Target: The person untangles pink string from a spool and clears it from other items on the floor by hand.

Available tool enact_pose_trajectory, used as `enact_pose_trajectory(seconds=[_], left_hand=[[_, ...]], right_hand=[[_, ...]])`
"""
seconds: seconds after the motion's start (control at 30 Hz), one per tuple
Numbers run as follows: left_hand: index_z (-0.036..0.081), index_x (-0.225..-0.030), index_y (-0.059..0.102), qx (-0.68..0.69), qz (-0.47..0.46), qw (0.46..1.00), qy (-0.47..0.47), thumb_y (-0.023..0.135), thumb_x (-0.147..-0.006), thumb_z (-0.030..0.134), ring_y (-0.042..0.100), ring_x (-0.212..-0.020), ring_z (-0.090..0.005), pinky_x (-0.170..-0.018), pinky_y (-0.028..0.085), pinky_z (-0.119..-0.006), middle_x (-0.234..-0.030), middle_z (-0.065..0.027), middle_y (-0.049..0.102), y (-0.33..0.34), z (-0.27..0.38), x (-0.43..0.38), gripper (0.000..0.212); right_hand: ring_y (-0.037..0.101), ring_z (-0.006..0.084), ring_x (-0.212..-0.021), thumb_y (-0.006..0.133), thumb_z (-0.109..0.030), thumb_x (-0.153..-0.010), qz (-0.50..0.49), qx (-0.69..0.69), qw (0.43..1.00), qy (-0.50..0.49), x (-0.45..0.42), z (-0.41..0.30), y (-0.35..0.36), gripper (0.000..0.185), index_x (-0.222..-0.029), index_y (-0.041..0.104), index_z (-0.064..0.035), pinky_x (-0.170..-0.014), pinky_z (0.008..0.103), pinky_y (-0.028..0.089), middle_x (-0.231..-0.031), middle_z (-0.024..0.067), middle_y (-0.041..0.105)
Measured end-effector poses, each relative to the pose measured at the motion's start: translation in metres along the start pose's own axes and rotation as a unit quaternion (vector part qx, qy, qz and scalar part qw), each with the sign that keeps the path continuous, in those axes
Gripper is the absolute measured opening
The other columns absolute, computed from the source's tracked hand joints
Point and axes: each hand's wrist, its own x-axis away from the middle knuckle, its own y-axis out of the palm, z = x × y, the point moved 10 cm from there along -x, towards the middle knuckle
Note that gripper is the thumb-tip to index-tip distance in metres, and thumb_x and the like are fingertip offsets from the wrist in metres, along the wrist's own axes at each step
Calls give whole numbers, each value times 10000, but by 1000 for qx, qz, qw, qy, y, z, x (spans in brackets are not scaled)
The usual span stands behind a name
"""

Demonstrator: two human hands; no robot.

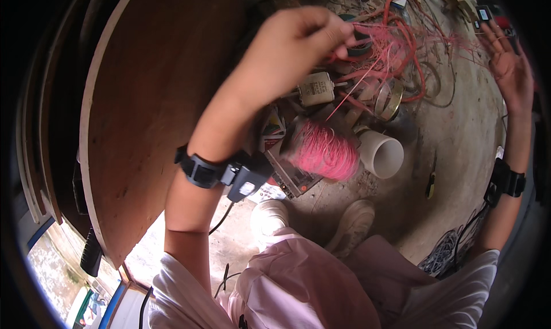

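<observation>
My left hand [316,34] is raised over the clutter on the floor, its thumb and fingers pinched on pink twine [383,38] in a loose, tangled bunch. Blurred strands stretch right from it towards my right hand [508,70]. That hand is held up at the far right with its fingers apart; thin strands reach its fingers, and how they lie there is blurred. Below my left hand a large spool of pink twine [325,152] lies on its side, and one taut strand climbs from it to the bunch.
A white plastic pipe piece [383,154], a roll of tape [388,98], a boxy electrical part [316,89] and red hose [415,70] lie around the spool. A yellow-black handled tool [430,184] rests on the concrete. Wooden boards [142,113] stand at left; wire coils [445,251] lie at right.
</observation>
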Motion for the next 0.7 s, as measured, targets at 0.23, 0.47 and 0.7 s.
enact_pose_trajectory(seconds=[0.23,0.47,0.7], left_hand=[[-18,-1136,626,-69,145,980,115,598,-946,34,579,-915,-72,-815,482,-225,-1084,-34,611,-53,40,2,200],[125,-1297,543,-536,113,832,85,729,-819,282,508,-1167,-416,-990,442,-453,-1384,-189,454,6,14,42,537],[-33,-1362,414,-475,36,871,-121,790,-737,378,581,-1054,-448,-921,483,-449,-1244,-255,548,39,-44,109,837]], right_hand=[[619,220,-1110,441,-337,-1014,98,67,987,104,-7,97,-35,507,-1406,424,-17,-993,336,474,-1325,147,574],[664,221,-999,521,-134,-936,218,504,836,18,-7,118,45,362,-1291,583,-103,-972,337,452,-1232,103,644],[490,331,-1256,445,122,-684,-112,584,782,-186,-30,175,226,600,-1248,579,-34,-1093,403,353,-1324,129,563]])
